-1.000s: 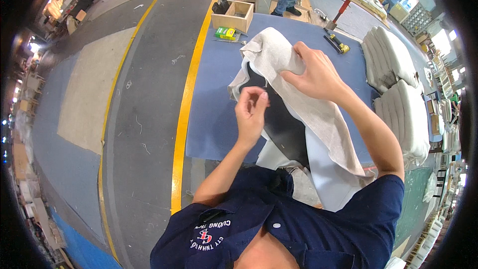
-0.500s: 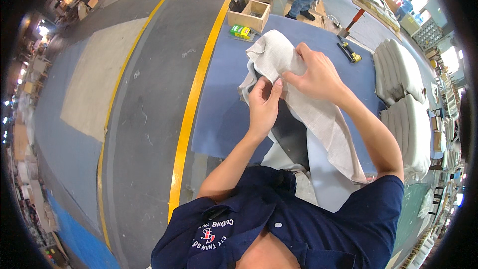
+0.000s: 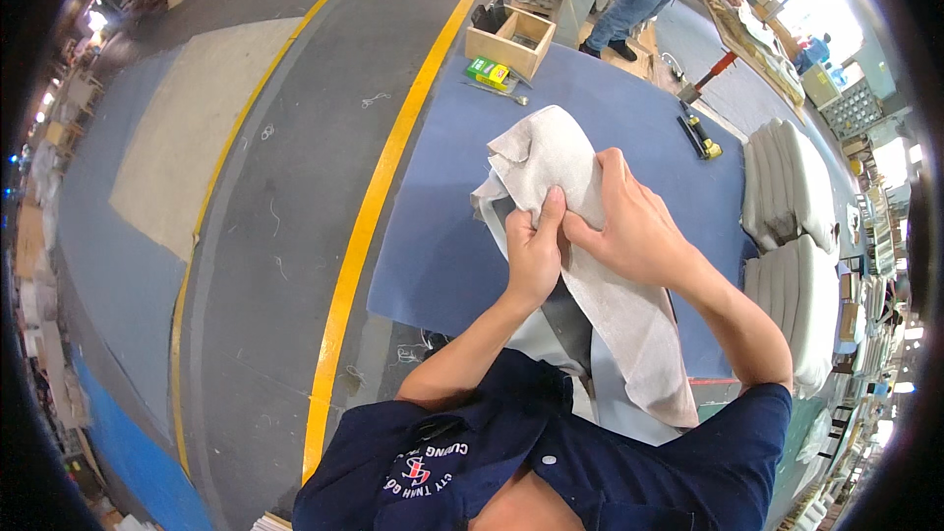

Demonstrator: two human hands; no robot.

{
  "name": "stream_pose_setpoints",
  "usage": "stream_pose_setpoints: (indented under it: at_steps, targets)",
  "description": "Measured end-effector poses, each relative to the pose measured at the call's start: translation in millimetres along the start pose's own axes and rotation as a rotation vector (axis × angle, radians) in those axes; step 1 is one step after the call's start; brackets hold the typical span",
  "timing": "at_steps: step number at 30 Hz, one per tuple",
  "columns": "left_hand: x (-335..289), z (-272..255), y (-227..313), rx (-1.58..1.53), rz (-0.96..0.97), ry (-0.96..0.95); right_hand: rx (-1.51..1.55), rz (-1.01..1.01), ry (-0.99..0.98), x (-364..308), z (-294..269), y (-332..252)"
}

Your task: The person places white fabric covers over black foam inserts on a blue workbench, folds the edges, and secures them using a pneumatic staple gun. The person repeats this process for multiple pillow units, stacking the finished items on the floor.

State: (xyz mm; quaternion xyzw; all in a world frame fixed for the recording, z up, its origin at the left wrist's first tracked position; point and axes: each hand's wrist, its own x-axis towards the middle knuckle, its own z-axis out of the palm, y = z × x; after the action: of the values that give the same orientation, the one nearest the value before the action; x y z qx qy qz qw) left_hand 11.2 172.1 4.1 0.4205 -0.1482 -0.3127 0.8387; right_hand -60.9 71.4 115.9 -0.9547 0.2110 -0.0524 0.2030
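A long piece of light beige fabric (image 3: 629,324) hangs from both hands over the blue-topped table, its lower end reaching toward my body. My left hand (image 3: 534,248) pinches the fabric near its folded upper part, thumb on top. Close beside it, my right hand (image 3: 634,226) grips the same cloth with the thumb pressed on it and the fingers curled over the far side. Beneath the cloth show a dark grey strip (image 3: 567,320) and a pale bluish-white sheet (image 3: 615,383). What lies inside the folded upper part is hidden.
On the blue table (image 3: 442,226) stand a wooden box (image 3: 511,39) and a green-yellow packet (image 3: 488,72). A black and yellow tool (image 3: 698,138) lies at the far right. Stacked pale cushions (image 3: 792,187) line the right side. Another person (image 3: 639,0) stands beyond the table.
Both hands and the fabric have shifted down toward my body. My left thumb now lies over the cloth, and the upper fold has closed over more of the opening.
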Motion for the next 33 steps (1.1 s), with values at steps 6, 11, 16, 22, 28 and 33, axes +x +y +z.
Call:
stream_pose_setpoints:
  at_steps: [6, 11, 16, 22, 28, 33]
  targets:
    - [16.6, -19.6, -24.4, -0.004, 0.227, 0.017, 0.208, -0.163, -0.365, 48.7, -37.7, 26.2]
    - [23.5, -14.6, -55.8, 0.242, 0.488, 0.044, 0.888, -0.087, -0.183, 167.5, 31.9, 77.2]
    - [38.7, -23.4, -78.9, 0.2, 0.409, -0.08, 1.271, -0.272, -0.479, 228.7, 79.5, 64.3]
    - [45.4, -29.8, -101.5, 0.203, 0.535, 0.063, 1.379, -0.354, -0.7, 222.9, 83.9, 64.9]
    - [55.3, -18.9, -93.2, 0.195, 0.517, 0.012, 1.312, -0.347, -0.525, 193.9, 61.9, 78.0]
    - [59.5, -14.1, -99.4, 0.279, 0.557, 0.019, 1.348, -0.245, -0.23, 158.3, 55.4, 85.9]
